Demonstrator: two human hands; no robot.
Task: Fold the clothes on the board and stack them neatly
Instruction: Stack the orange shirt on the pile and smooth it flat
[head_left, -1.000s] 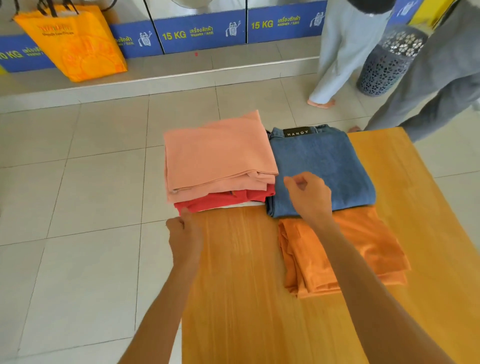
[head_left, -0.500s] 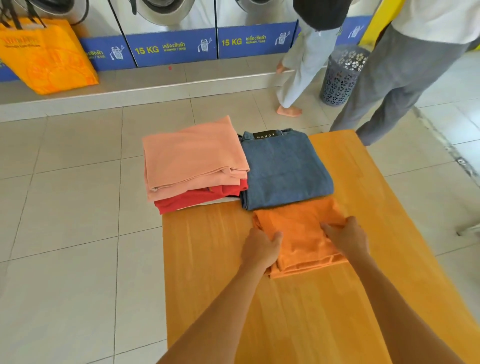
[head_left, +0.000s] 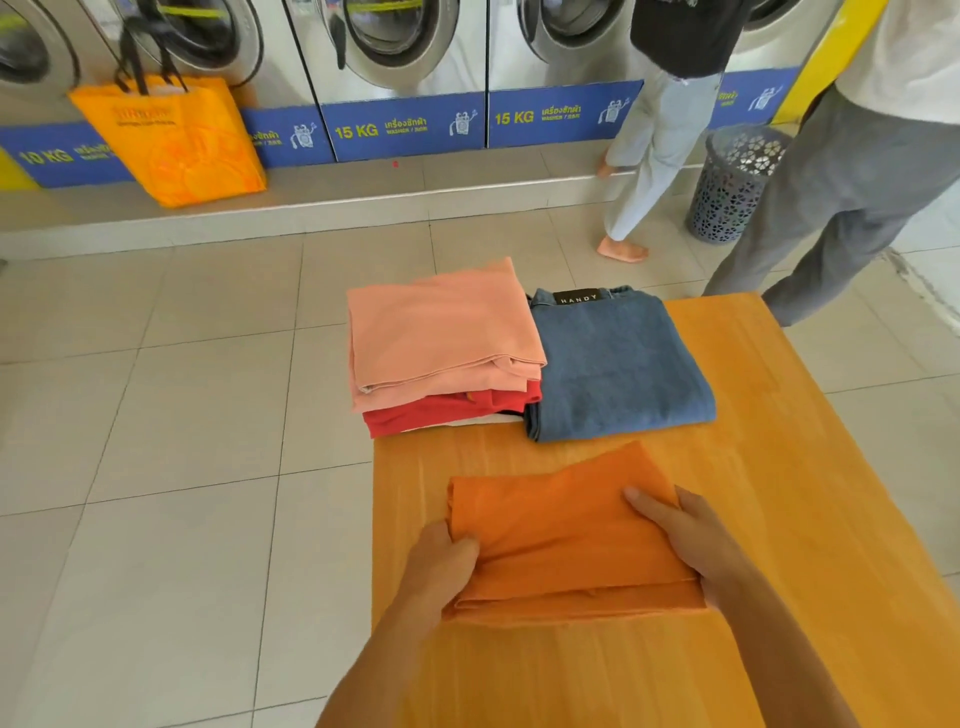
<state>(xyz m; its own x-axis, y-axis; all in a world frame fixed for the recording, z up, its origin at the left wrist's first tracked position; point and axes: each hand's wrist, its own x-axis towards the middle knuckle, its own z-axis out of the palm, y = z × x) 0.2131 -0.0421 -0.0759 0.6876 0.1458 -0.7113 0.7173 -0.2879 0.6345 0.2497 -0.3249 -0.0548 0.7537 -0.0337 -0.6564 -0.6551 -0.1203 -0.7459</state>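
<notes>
1. Landmark: the wooden board (head_left: 779, 467); every position below is given relative to it.
2. Orange garment (head_left: 566, 540), folded flat, lies on the board's middle, nearer me than the two piles and apart from both.
3. My left hand (head_left: 441, 566) clasps the garment's left edge, thumb on top and fingers curled under, so the layers cannot slip apart.
4. My right hand (head_left: 691, 540) grips the right edge the same way; holding both ends keeps the fold square when lifted.
5. Blue denim garment (head_left: 618, 364) sits folded at the board's far end, a flat base on which I judge the orange piece could go.
6. Pink garment (head_left: 441, 332) tops a red garment (head_left: 447, 415) at the board's far left corner, overhanging its edge.
</notes>
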